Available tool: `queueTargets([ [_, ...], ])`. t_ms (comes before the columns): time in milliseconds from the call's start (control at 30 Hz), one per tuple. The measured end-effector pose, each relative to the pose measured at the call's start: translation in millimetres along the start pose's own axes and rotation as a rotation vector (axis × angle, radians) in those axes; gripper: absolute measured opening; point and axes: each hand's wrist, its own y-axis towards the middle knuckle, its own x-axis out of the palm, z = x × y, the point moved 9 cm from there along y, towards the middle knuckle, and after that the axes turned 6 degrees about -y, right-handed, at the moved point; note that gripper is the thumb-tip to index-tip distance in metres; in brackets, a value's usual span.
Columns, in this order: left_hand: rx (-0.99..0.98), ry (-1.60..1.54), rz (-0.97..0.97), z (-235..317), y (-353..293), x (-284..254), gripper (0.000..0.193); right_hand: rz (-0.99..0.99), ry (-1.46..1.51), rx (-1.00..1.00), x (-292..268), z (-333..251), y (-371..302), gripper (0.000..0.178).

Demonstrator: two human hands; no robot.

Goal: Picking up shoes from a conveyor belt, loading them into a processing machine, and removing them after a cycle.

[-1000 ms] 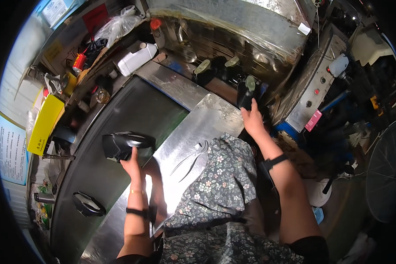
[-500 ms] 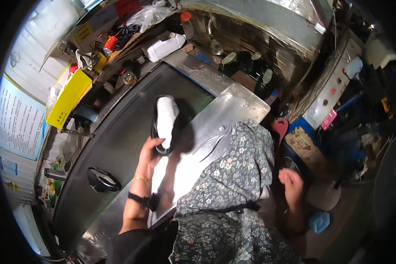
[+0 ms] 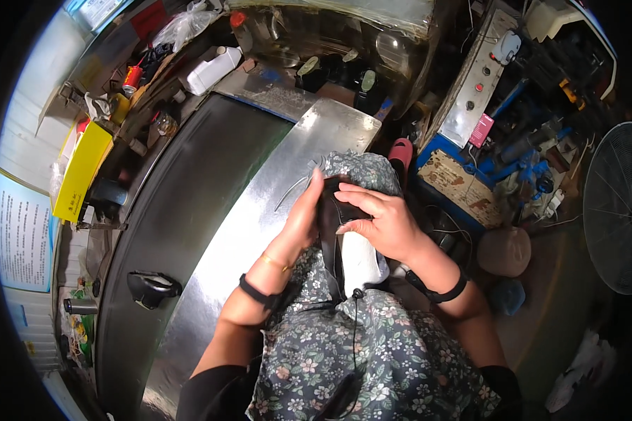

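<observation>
Over my lap I hold a black shoe upper (image 3: 332,210) with a smooth white form (image 3: 360,259), seemingly a shoe last, showing at its near end. My left hand (image 3: 303,219) is wrapped along its left side, some fingertips hidden behind it. My right hand (image 3: 387,223) pinches the black edge between thumb and fingers. Partly covered by the flowered apron (image 3: 372,351), the pincers (image 3: 293,191) lie on the shiny metal tabletop (image 3: 235,228). Farther left, a second black shoe (image 3: 153,288) rests on the dark belt (image 3: 189,189).
Behind the belt, a cluttered shelf carries a white jug (image 3: 211,71) and a yellow box (image 3: 84,172). At right are a control panel (image 3: 474,88) with buttons, a large fan (image 3: 616,207) and a stool (image 3: 504,251). Something pink (image 3: 400,150) sits beyond the apron.
The shoe has come from over the belt to my lap, its black upper now facing up at the far end. My right hand has moved in and taken hold of it. The view has shifted right.
</observation>
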Motion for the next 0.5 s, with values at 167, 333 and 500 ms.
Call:
queueTargets([
  [167,-0.026,0.120,0.038,-11,14,25,0.047,-0.139,-0.094,0.009,-28,-18,6,0.043],
  [333,1.091,1.162,-0.129,35,-31,82,0.040,0.107,0.255,0.316,-15,54,-25,0.052],
  [500,0.847,1.316,-0.148,42,-18,92,0.051,0.313,0.500,0.654,25,71,-150,0.036],
])
